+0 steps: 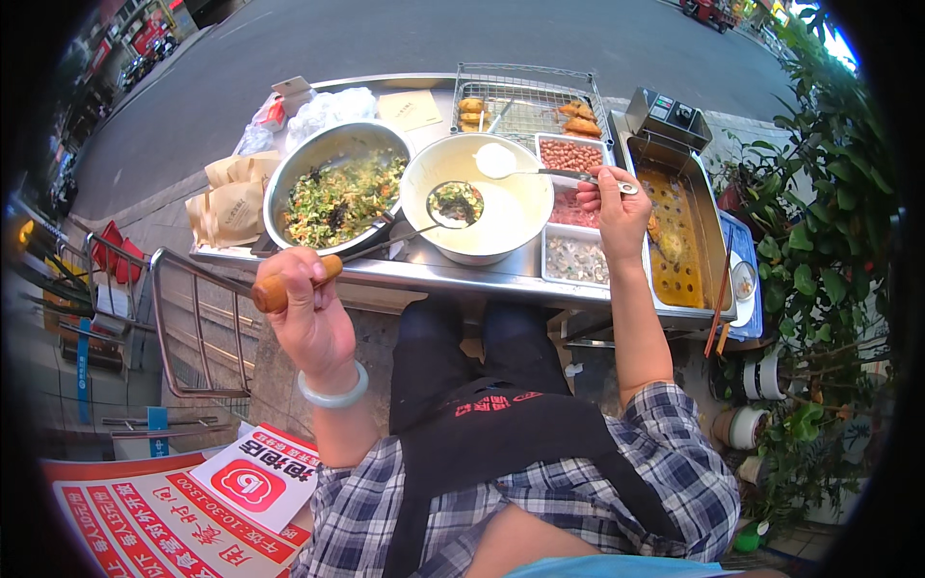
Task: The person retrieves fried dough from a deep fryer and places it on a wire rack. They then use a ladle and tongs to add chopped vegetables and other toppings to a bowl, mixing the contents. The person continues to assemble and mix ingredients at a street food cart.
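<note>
My left hand (311, 325) grips the wooden handle (271, 292) of a long ladle. Its round cup (455, 205), filled with chopped vegetables and some white batter, is over a large white bowl of pale batter (498, 231). My right hand (623, 217) holds a metal spoon (571, 174) by the end of its handle. Above the far side of the bowl, the spoon's head (496, 160) carries white batter. Left of the bowl stands a steel basin (289, 162) of chopped vegetable filling (343, 199).
White trays hold peanuts (571, 153), pinkish meat (574, 207) and greyish shellfish-like pieces (576, 259). An oil fryer (676, 238) is at right, with chopsticks (717, 289) beside it. Fried pieces (578, 115) lie in a wire rack (520, 79). Paper bags (230, 213) stand at left.
</note>
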`<control>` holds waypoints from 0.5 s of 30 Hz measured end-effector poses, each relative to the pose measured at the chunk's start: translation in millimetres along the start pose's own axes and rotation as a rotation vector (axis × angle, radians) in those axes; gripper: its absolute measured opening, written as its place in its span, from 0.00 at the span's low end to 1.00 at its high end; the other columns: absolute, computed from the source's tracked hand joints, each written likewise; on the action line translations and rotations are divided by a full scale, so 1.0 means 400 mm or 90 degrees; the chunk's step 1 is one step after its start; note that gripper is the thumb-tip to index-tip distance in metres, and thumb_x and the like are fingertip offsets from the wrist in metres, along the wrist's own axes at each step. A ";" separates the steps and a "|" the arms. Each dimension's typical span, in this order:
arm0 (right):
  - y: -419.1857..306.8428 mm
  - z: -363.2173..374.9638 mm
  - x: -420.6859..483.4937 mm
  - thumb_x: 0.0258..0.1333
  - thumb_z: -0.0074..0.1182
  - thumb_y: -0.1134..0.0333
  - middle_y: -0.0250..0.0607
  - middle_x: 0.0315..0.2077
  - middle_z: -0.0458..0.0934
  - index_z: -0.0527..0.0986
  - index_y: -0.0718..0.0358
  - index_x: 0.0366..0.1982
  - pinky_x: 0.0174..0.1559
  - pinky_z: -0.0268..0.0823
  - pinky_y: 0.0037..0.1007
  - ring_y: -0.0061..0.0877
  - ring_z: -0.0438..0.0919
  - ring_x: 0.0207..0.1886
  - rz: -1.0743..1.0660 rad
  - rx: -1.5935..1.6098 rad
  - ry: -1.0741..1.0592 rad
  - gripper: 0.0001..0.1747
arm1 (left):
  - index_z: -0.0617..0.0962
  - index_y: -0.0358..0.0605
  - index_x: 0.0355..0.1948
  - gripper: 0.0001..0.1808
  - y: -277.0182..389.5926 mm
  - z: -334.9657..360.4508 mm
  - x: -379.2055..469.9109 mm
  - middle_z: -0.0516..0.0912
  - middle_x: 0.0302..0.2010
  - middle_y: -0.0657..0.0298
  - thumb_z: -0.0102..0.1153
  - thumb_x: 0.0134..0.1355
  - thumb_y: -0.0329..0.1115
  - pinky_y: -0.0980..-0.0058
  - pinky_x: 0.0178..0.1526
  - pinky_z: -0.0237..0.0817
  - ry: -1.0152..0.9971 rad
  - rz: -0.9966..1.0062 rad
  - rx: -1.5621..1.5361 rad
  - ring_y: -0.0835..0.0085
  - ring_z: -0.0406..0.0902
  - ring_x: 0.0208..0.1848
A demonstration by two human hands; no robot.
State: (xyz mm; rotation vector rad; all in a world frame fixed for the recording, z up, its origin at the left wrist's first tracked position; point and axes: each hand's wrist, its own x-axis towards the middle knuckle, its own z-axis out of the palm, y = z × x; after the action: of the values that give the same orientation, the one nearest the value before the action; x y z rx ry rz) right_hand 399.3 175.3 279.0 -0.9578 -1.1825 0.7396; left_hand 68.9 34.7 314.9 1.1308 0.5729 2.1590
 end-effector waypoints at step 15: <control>-0.061 0.038 -0.084 0.51 0.59 0.82 0.47 0.30 0.82 0.78 0.69 0.40 0.34 0.73 0.34 0.39 0.81 0.31 -0.539 -0.296 -0.263 0.12 | 0.74 0.47 0.36 0.10 -0.016 0.024 0.013 0.73 0.34 0.65 0.58 0.70 0.40 0.87 0.33 0.51 -0.008 -0.012 -0.021 0.85 0.59 0.29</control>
State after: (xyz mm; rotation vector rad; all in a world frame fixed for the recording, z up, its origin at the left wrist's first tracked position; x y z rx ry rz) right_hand 376.2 138.7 288.5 -0.5742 -1.9927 -0.0419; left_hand 76.8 43.6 318.9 1.1158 0.5390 2.1358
